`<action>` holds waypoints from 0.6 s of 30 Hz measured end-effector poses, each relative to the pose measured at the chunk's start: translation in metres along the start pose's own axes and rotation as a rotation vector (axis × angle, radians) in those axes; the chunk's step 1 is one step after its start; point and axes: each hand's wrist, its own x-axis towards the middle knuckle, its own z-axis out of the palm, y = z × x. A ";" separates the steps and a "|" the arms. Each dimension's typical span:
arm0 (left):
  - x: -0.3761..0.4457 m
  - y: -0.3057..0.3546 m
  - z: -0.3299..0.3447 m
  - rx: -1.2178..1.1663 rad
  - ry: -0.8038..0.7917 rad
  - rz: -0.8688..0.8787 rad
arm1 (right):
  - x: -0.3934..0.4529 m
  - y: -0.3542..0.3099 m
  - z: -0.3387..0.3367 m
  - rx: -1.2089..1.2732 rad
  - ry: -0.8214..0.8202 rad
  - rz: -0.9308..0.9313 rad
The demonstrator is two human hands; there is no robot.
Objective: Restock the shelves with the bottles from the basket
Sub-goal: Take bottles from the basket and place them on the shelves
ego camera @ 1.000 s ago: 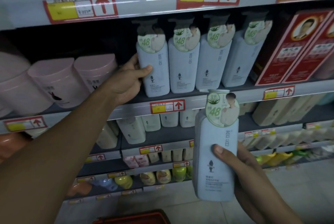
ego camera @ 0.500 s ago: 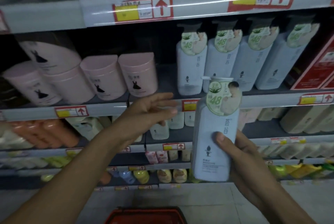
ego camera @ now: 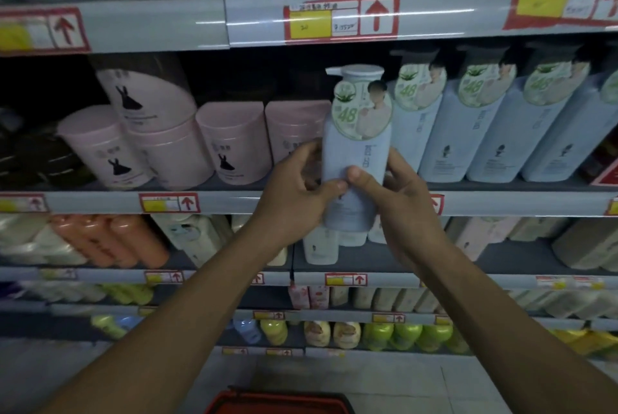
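STEP: shelving | left hand (ego camera: 297,193) and right hand (ego camera: 398,199) both clamped on pump bottle (ego camera: 356,146), I judge for upright control | LOCATION: bottle raised before shelf (ego camera: 234,201), beside matching row (ego camera: 475,126)

My left hand (ego camera: 294,193) and right hand (ego camera: 398,199) are both bare: no gloves, no rings, no watch or band at either wrist. Back from the grip, my forearms run uncovered all the way to the bottom edge of the view, with no sleeve showing. My thumbnails are short and plain.
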 end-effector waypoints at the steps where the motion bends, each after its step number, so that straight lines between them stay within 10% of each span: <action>1: 0.004 -0.002 0.001 -0.011 0.035 0.023 | 0.004 -0.005 0.001 -0.074 0.011 -0.047; 8: 0.020 -0.005 0.021 -0.106 0.272 0.044 | 0.037 -0.023 0.003 -0.564 0.080 -0.239; 18: 0.028 -0.014 0.037 -0.034 0.321 0.125 | 0.025 -0.001 0.006 -0.581 0.233 -0.277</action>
